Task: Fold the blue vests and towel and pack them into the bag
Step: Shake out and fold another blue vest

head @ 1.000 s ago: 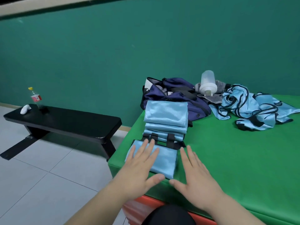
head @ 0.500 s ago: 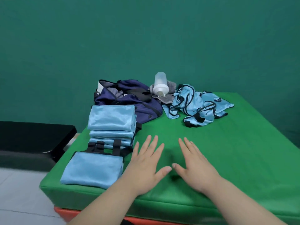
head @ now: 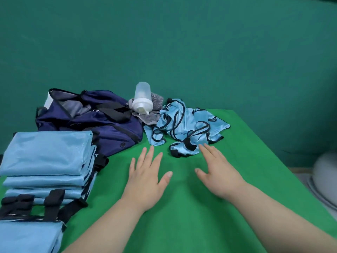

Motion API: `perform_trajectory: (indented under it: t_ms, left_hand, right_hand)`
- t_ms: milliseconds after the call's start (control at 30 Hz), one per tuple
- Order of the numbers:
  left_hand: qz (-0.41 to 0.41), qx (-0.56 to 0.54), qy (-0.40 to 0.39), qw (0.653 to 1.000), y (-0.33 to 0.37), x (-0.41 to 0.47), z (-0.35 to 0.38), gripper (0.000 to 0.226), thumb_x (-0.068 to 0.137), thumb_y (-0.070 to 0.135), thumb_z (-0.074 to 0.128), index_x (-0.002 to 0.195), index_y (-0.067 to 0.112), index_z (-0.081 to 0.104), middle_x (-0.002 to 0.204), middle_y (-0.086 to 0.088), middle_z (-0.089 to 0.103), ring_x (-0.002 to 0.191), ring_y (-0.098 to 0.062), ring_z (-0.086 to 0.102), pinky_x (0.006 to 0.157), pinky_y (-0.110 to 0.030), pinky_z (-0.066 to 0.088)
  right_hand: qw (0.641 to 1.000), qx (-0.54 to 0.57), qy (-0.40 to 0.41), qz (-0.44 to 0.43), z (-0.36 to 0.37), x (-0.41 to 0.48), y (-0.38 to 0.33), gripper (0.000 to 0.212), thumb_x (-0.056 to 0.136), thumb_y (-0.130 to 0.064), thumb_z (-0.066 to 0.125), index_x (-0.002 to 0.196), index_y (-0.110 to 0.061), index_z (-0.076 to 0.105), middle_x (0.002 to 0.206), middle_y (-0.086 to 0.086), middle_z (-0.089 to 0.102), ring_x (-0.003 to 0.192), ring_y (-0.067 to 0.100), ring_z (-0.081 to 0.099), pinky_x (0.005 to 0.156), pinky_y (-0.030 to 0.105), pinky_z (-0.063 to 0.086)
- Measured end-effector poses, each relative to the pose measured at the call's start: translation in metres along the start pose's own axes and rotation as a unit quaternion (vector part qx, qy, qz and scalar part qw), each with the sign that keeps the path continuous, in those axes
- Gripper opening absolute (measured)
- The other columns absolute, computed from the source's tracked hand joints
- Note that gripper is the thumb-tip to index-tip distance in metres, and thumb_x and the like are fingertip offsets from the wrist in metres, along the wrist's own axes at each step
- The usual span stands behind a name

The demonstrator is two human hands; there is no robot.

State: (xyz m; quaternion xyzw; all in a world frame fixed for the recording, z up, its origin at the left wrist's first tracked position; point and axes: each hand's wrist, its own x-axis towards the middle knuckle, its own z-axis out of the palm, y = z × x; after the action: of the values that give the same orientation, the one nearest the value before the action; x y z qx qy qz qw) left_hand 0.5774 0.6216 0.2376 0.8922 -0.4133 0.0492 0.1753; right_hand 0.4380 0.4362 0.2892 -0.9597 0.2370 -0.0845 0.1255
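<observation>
The crumpled blue vests [head: 186,128] lie crosswise just beyond my right hand [head: 217,172], farther from my left hand [head: 147,172]; all fingers [head: 209,152] spread, empty.

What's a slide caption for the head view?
Open left hand and right hand extend over the green mat toward crumpled blue vests beside the navy bag; folded vests stacked left.

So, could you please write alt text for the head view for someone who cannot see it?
A left hand and right hand, both open, are spread over a green table near crumpled blue vests. Folded vests are stacked at left, before an open navy bag with a white bottle beside it.
</observation>
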Motion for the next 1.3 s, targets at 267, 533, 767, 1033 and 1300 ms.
perform_trajectory:
  t_ms: [267, 533, 767, 1033, 1300]
  left_hand:
    - [-0.004, -0.035, 0.027, 0.999, -0.005, 0.004, 0.015, 0.081, 0.087, 0.068, 0.001, 0.156, 0.03, 0.019, 0.166, 0.006, -0.001, 0.151, -0.011, -0.014, 0.124, -0.043, -0.005]
    - [-0.007, -0.04, 0.021, 0.999, -0.006, 0.005, 0.018, 0.078, 0.086, 0.068, 0.002, 0.152, 0.033, 0.025, 0.165, 0.007, 0.004, 0.151, -0.011, -0.011, 0.123, -0.04, -0.007]
    - [0.0, -0.05, 0.024, 0.998, -0.004, 0.005, 0.015, 0.08, 0.084, 0.067, 0.001, 0.15, 0.031, 0.03, 0.164, 0.007, 0.01, 0.151, -0.012, -0.006, 0.123, -0.037, -0.006]
    - [0.075, -0.114, 0.048, 0.99, -0.007, 0.002, 0.013, 0.074, 0.088, 0.072, 0.022, 0.145, 0.03, 0.04, 0.157, 0.013, 0.026, 0.149, -0.007, 0.01, 0.123, -0.034, 0.009]
    - [0.17, -0.167, -0.011, 0.971, 0.014, -0.021, 0.002, 0.054, 0.077, 0.07, 0.058, 0.119, 0.037, 0.061, 0.108, 0.027, 0.054, 0.109, 0.003, 0.045, 0.106, -0.025, 0.032]
  right_hand:
    - [0.998, -0.042, 0.036, -0.008, -0.014, 0.085, 0.017, 0.066, 0.097, -0.021, 0.052, 0.157, -0.017, 0.024, 0.159, 0.003, 0.028, 0.147, 0.021, 0.02, 0.12, 0.038, 0.024]
    - [0.979, -0.202, 0.017, 0.01, -0.009, 0.148, 0.038, 0.037, 0.094, -0.026, 0.053, 0.131, -0.023, 0.057, 0.157, 0.01, 0.031, 0.148, 0.033, 0.016, 0.119, 0.05, 0.021]
    - [0.984, -0.179, 0.018, -0.022, -0.025, 0.128, 0.041, 0.008, 0.092, -0.029, 0.054, 0.09, -0.025, 0.06, 0.137, 0.0, 0.054, 0.138, 0.025, 0.032, 0.115, 0.044, 0.023]
    - [0.991, -0.079, 0.03, -0.101, 0.0, 0.012, 0.011, 0.025, 0.081, -0.048, 0.033, 0.078, -0.026, 0.047, 0.084, -0.011, 0.05, 0.112, 0.014, 0.055, 0.124, 0.05, 0.006]
    - [0.995, -0.01, 0.089, -0.044, 0.022, -0.057, -0.017, 0.028, 0.087, -0.055, 0.035, 0.077, -0.03, 0.043, 0.072, -0.014, 0.049, 0.078, 0.011, 0.052, 0.122, 0.041, 0.012]
